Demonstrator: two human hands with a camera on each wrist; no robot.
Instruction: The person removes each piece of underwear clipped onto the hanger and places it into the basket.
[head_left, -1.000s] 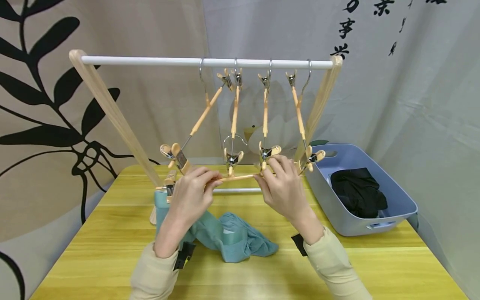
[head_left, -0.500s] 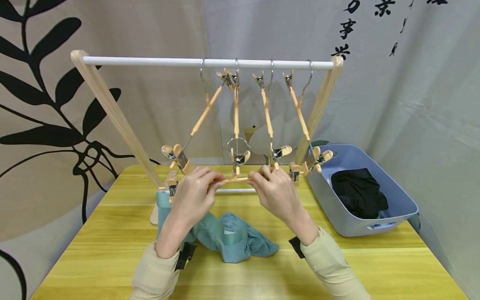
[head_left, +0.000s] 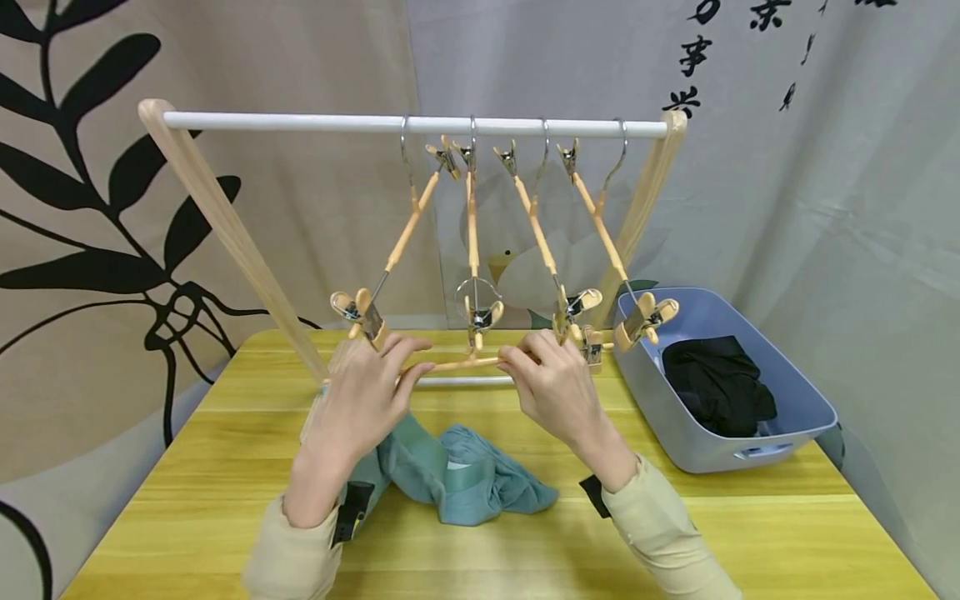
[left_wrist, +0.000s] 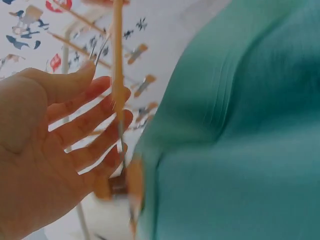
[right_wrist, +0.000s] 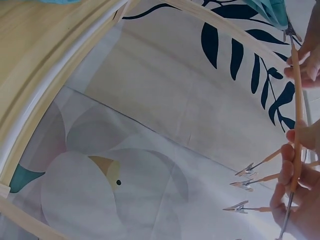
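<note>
A wooden clip hanger is held level in front of the rack. My right hand pinches its bar right of the middle, the fingers curled around it in the right wrist view. My left hand is at the bar's left part; in the left wrist view its fingers spread loosely behind the bar, thumb beside it. A teal garment hangs from the clip at the hanger's left end and lies bunched on the table. In the head view the left hand hides that clip. The right-end clip shows beyond my right hand.
Several more clip hangers hang from the white rod of a wooden rack, close behind the hands. A blue-grey basket with a black cloth stands at the right on the wooden table.
The right hand moved left along the bar, then held its place. The left hand has just shifted left and loosened, covering the clipped corner of the garment. The hanging hangers have swung slightly.
</note>
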